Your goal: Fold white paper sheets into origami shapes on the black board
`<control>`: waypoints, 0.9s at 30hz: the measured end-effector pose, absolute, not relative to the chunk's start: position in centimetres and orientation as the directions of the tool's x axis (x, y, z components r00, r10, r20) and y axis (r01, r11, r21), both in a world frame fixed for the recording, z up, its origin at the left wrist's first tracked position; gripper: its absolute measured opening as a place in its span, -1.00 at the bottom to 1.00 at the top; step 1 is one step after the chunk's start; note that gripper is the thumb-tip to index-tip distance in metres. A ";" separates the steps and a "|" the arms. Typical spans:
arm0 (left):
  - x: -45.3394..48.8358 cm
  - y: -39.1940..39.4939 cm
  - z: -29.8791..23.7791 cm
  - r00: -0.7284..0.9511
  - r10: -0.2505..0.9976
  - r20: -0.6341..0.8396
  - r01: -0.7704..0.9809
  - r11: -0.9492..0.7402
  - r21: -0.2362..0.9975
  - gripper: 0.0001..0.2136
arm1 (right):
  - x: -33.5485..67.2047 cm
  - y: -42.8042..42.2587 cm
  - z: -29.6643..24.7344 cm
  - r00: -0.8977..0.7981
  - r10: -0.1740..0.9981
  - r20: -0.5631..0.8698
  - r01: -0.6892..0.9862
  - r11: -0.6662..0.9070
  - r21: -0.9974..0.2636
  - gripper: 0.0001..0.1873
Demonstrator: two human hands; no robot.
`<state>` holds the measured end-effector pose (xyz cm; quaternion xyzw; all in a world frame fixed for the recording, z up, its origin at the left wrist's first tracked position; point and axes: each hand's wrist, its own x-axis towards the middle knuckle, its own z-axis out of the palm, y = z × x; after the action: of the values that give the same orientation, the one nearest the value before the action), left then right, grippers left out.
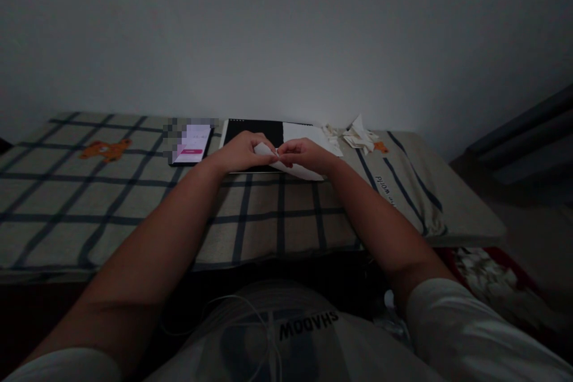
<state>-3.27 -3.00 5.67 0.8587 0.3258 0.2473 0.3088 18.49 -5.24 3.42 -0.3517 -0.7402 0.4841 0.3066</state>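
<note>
**Two-sided pinch, fine and close**

Nearest to us, a thin white cord (237, 296) trails over a pale shirt printed with dark letters (308, 325). Past it runs the fabric cover (134, 191), pale with dark checks, and at its middle, here's the action! The left hand (246, 151) curls in with thumb and forefinger nearly meeting, a thin white sheet of paper (307, 172) nipped between them. Opposite, the right hand (307, 155) has its fingertips bunched on the same sheet, almost touching the left's. Both grips look closed down to the paper's thickness; the exact contact is too small to read. The step in hand looks like working the sheet's edge, folding or rolling perhaps, and the next move calls for a steady left pinch and light right fingers. Under them, a flat black-and-white pad (255, 129); to its left, a dark-framed phone with a lit screen (196, 142); right, crumpled off-white paper scraps (359, 134). Beyond, plain grey wall (286, 42).
</note>
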 end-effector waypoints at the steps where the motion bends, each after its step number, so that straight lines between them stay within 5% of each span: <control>1: -3.3 -3.0 5.7 0.664 0.716 0.218 0.412 -0.593 0.692 -0.73 | 18.5 -5.3 3.5 -0.571 0.814 0.106 0.225 0.279 -0.934 -0.78; 21: -3.9 -2.6 6.0 0.616 0.747 0.249 0.438 -0.587 0.681 -0.73 | 20.1 -4.7 4.0 -0.511 0.850 0.133 0.192 0.263 -0.946 -0.83; 27: -4.0 -2.3 5.9 0.596 0.770 0.226 0.425 -0.542 0.725 -0.70 | 23.1 -2.7 3.7 -0.107 0.966 0.234 0.276 0.255 -0.927 -0.88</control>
<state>-3.96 -2.33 5.91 0.8350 0.3581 0.2716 0.3176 23.14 -2.70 3.66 -0.4825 -0.6434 0.3736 0.4621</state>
